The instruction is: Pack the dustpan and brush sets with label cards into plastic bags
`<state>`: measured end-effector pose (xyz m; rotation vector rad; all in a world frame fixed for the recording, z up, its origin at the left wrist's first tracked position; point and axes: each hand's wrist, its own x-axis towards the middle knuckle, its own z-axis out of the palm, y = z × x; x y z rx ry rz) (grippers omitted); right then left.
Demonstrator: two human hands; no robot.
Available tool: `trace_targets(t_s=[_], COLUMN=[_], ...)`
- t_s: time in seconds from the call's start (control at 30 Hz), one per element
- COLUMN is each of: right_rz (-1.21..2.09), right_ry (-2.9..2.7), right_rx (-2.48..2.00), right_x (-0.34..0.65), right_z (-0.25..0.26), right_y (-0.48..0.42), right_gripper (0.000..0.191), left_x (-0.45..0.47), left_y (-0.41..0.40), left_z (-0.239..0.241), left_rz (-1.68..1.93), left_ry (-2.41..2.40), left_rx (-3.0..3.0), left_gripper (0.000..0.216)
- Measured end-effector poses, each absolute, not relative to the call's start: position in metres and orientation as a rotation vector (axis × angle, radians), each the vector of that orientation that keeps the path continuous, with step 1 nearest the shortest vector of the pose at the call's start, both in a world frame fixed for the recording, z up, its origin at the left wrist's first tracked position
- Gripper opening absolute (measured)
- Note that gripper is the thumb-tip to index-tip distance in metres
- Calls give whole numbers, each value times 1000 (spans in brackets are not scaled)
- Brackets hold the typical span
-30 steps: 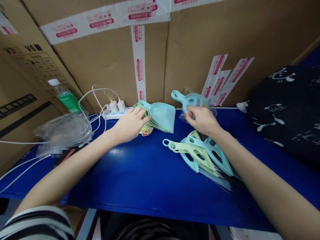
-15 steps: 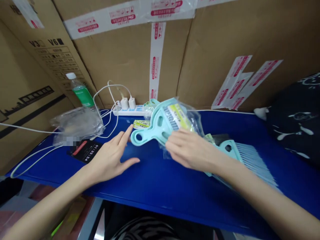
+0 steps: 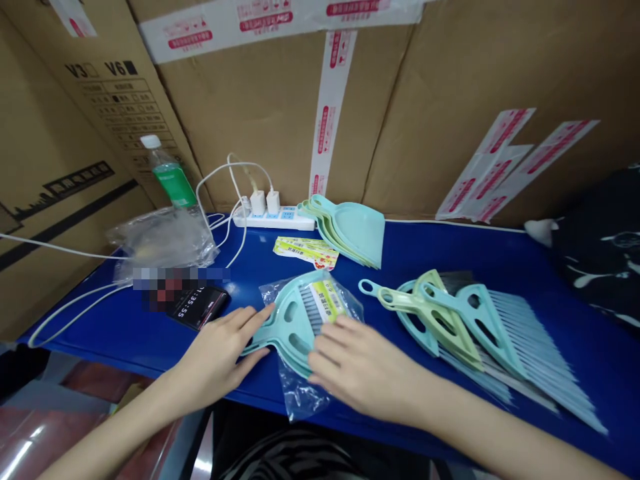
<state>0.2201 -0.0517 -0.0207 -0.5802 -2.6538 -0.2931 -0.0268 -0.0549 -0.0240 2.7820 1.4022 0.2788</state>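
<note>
A light blue brush and dustpan set in a clear plastic bag [image 3: 303, 319] lies on the blue table [image 3: 410, 267] near its front edge. My left hand [image 3: 220, 353] rests flat with fingers spread, its fingertips touching the bag's left side by the handle. My right hand [image 3: 357, 370] lies flat on the bag's lower right part, fingers stretched out. A stack of light blue and green dustpans [image 3: 350, 230] stands behind. Several loose blue and green brushes [image 3: 460, 320] lie to the right.
A power strip [image 3: 273, 217] with chargers and white cables, a green-labelled bottle [image 3: 170, 177] and crumpled clear plastic bags [image 3: 160, 243] sit at the back left. A dark timer device [image 3: 197, 307] lies near my left hand. Label strips [image 3: 305, 250] lie mid-table. Cardboard boxes [image 3: 425, 120] stand behind.
My right hand has brought the bagged set down from the air onto the table near the front edge. My left hand has moved in to touch it. The view has shifted.
</note>
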Motion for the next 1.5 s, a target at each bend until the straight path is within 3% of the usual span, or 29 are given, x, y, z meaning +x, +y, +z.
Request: trace_targets(t_s=[0.17,0.33,0.6,0.93,1.07,1.37,1.5], right_rz=[-628,-475,-129,99,56,-237,-319], right_ry=[-2495,-2526,-2496,-2437,-2418,-2341,-2404], right_rx=[-1141,-1376,-1263,-1208,-1412,-1414,-1390], right_x=[274,336,347,337,358,357,341], right_z=[-10,-37,-50,-29,-25,-20,-9], right_y=[-40,-35,-19,-22,-27,-26,-19], right_gripper=[29,59,41,44,55,54,45], left_x=[-33,-37,-38,-37,-40,-40,-40], left_y=[-49,-47,-46,-45,-45,-44,-44], left_z=[-20,-22,-22,-23,-25,-25,-24], left_rz=[271,239,189,226,246,224,227], left_ry=[1414,1414,1420,1389,1363,1363,1358], left_rx=[2792,2780,2804,2868,2909,2933,2943], left_gripper=[44,44,44,44,45,47,47])
